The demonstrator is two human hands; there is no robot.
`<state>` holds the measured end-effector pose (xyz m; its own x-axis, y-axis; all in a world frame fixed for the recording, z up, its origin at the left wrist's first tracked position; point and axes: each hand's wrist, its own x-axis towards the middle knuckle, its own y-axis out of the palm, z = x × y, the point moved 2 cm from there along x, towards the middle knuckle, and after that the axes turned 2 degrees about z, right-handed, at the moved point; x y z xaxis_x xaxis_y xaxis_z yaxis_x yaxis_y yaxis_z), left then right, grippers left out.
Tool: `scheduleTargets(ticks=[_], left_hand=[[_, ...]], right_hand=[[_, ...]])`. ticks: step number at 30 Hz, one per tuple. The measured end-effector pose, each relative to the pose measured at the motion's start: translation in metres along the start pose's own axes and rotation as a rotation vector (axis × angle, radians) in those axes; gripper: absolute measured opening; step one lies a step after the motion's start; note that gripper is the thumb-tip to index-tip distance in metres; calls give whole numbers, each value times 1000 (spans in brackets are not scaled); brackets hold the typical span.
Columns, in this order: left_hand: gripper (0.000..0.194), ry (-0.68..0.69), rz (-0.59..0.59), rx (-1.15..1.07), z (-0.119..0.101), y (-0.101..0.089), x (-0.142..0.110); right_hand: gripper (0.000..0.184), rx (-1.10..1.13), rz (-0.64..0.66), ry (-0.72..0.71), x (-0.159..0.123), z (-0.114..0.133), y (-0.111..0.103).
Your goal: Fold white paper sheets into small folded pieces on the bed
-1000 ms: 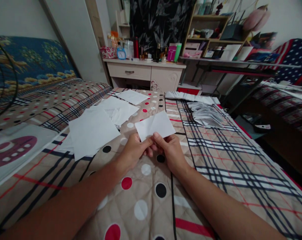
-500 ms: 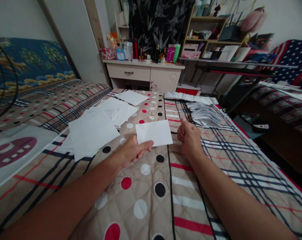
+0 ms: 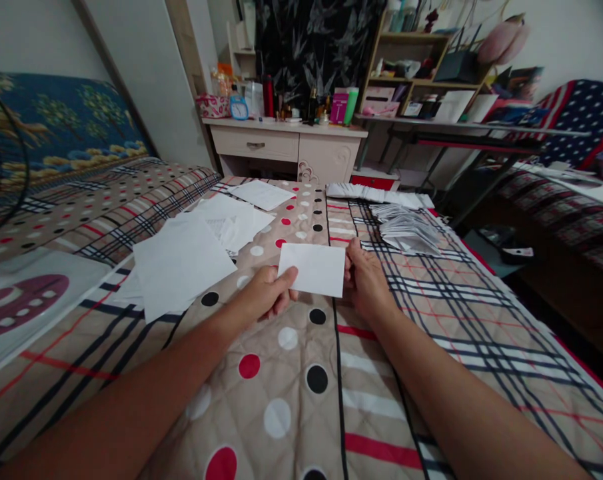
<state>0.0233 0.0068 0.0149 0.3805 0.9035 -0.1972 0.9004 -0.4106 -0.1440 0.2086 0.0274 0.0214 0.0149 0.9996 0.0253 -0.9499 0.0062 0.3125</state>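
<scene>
My left hand [image 3: 266, 291] pinches the left end of a small white rectangle of paper [image 3: 315, 268], thumb on top and fingers curled below. Whether the paper is folded I cannot tell. At its right edge my right hand [image 3: 368, 273] is closed, fingertips against that edge and partly hidden behind it. The paper is held above the quilted bedspread [image 3: 281, 360]. To the left lie loose white sheets [image 3: 184, 267], overlapping, one with faint print. On the right, beyond my right hand, rests a fanned pile of folded papers [image 3: 406, 230].
A long row of white folded papers [image 3: 376, 193] lies behind the fanned pile. At the far left is a plastic bag [image 3: 41, 300] with a purple print. A dresser [image 3: 286, 143] stands past the bed's far end, and a desk [image 3: 471, 125] is to its right.
My right hand has moved left to the paper's right edge and closed on it. The paper has turned slightly and shifted a little to the right in my left hand.
</scene>
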Motion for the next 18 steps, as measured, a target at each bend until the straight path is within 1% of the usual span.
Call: scheduleTargets(ticks=[3,5,8,15,18], left_hand=[[54,4,-6,4,1,-3,1],[55,11,-4,11,2,-4,1],[55,24,7,8,3,-4,1],[55,49,2,0,-2,-3,-3],[55,68,-14,13,-1,-3,-2]], right_hand=[[56,64,56,45,0,-3,4],[50,105,75,55,0,-4,7],[39,126,68,32,-2,-3,9],[29,-1,90,42,-5,0,7],[24,-28,128,61,-6,1,6]])
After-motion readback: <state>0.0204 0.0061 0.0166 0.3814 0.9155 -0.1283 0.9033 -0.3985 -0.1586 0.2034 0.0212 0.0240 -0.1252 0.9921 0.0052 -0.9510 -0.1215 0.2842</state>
